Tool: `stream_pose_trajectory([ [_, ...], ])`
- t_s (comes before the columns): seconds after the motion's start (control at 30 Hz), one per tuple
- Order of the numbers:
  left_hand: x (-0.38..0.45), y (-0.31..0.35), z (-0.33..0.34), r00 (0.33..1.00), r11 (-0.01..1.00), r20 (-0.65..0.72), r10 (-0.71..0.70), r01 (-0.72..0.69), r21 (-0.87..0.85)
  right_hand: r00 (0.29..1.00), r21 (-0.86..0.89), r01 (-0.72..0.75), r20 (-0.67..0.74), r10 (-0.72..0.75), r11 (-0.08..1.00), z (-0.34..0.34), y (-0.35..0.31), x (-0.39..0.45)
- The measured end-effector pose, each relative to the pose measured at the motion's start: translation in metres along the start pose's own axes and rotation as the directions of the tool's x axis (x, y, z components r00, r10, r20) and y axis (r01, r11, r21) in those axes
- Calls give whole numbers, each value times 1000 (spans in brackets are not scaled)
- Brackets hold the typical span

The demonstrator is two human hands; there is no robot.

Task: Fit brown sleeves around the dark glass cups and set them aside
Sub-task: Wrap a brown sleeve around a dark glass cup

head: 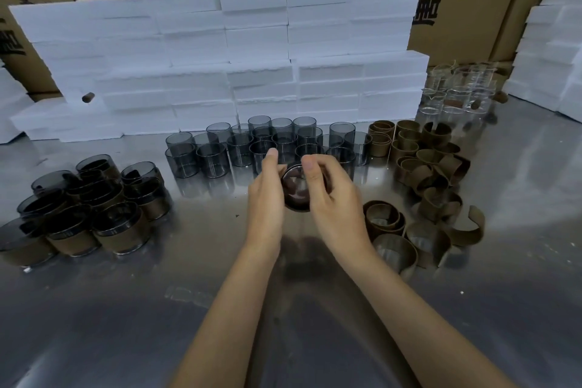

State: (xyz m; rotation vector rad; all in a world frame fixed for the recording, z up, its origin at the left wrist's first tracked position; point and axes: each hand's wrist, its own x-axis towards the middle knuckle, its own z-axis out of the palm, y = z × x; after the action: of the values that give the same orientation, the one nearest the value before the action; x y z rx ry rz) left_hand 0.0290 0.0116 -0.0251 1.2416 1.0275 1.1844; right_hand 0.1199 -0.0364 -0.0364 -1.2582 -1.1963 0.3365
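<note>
A dark glass cup (297,190) was held above the steel desk (315,309) between both hands, just in front of the cluster of bare dark cups (261,145), which served as the day's landmark. The cup was tilted so that its mouth faced the wearer, apparently so a sleeve could be worked around its wall; a brownish band was seen at its rim, though whether a sleeve was already seated could not be told. The left hand (267,195) was pressed against the cup's left side with fingers fairly straight and the thumb raised. The right hand (333,195) was curled around the cup's right side, its fingers wrapped over the glass in a narrow grip. To the left of the bare cups, finished cups in brown sleeves (85,208) were massed together, evidently set aside as done. To the right of the bare cups, loose brown sleeves (425,173) were heaped within easy reach of the right hand. Behind the bare cups, white foam blocks (236,57) were stacked, and clear glasses (459,91) were left further right, apart from the work.
</note>
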Motion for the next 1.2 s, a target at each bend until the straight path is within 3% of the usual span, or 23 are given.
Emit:
stream_pose_trajectory([
  [0.1,-3,4,2,991,944,75,-112,130,-304,999,71,-43,23,41,997,6,-6,-1],
  [0.17,-2,5,2,987,920,81,-140,160,-357,985,208,-175,37,171,962,5,-12,1],
  [0.3,-6,7,4,988,967,9,-157,156,-201,853,413,-515,158,498,751,-5,-17,10],
  [0.4,-16,11,12,991,985,68,-116,124,-117,771,514,-599,163,616,613,-9,-15,9],
  [0.6,-18,12,13,997,991,54,-52,58,-118,727,566,-651,274,630,505,-16,-15,9],
  [0.77,-19,11,15,1000,992,-10,-29,27,-122,736,580,-641,275,619,503,-12,-15,6],
  [1.2,-19,2,16,999,980,38,-21,28,-198,725,566,-657,290,625,498,-13,-12,6],
])
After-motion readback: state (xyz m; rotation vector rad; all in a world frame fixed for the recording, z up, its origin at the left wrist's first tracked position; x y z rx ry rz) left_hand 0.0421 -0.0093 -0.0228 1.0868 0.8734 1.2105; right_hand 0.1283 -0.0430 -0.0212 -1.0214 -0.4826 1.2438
